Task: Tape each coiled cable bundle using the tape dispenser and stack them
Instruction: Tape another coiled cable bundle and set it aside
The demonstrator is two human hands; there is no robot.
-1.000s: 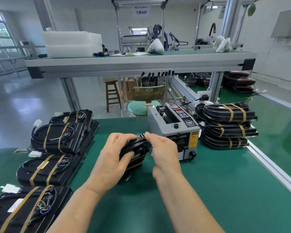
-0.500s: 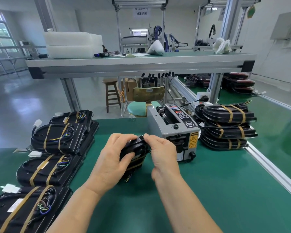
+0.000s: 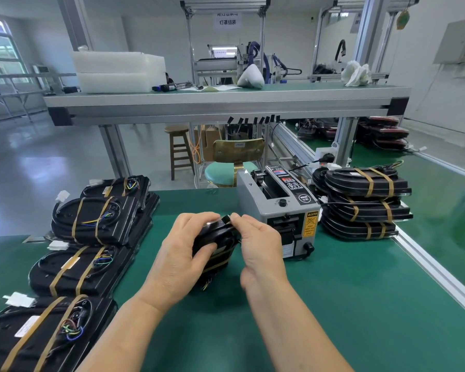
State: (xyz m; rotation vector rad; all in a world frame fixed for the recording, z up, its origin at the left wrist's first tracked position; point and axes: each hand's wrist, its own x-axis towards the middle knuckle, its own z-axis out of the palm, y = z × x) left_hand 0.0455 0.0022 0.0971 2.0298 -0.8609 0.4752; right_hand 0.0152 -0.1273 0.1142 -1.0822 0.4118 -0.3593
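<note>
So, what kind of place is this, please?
Probably a factory assembly line: long green workbenches on aluminium frames, an electric tape dispenser, and stacks of taped cable bundles.

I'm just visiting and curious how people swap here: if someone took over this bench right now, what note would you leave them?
Left hand grips the cable bundle, held on edge in front of the tape dispenser.
Right hand pinches the bundle's top edge, probably pressing tape down; the tape is hard to see.
Done: a stack of banded bundles right of the dispenser.
To do: finish this bundle and stack it. The row of bundles at the left also shows tan bands; check them.
</note>
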